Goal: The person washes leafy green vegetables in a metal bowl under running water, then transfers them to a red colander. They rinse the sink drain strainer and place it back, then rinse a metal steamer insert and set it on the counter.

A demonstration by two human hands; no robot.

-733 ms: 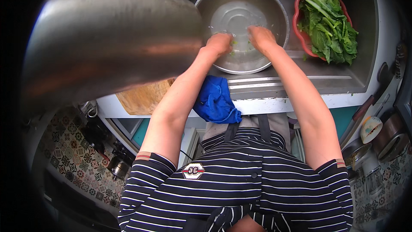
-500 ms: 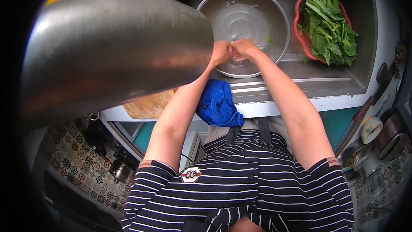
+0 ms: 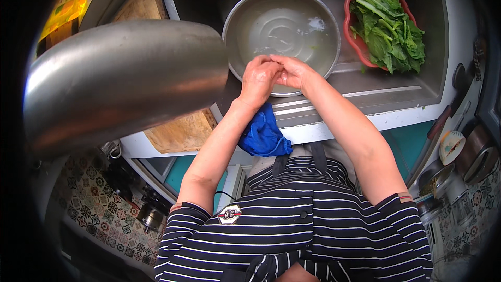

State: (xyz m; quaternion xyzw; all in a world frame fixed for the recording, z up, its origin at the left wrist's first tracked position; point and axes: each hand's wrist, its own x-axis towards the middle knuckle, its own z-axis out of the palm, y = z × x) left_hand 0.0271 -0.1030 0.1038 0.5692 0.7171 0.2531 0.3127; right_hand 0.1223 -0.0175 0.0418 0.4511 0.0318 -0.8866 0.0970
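Both my hands meet over the near rim of a round metal basin point(image 3: 282, 16), which holds water and stands in the sink. My left hand point(image 3: 259, 79) shows its wet back, with its curled fingers tucked against the other hand. My right hand point(image 3: 292, 73) has its fingers bent over toward the left one, and the two touch. Whether anything small lies between them is hidden. Right of the basin, a red scalloped basket point(image 3: 350, 31) is heaped with leafy green vegetables point(image 3: 389, 26). Below my left wrist, a bunched blue cloth point(image 3: 265, 134) hangs over the counter edge.
A large rounded metal object point(image 3: 125, 78) looms close on the left, covering part of the counter. Wooden boards point(image 3: 180, 131) lie beyond and below it. The steel sink point(image 3: 386, 86) has a raised white front edge point(image 3: 365, 121). Pans and a bowl point(image 3: 452, 146) stand at the right.
My hands have drawn slightly up and toward me from deep in the basin, still together. The view has shifted, so the basin and basket appear further left.
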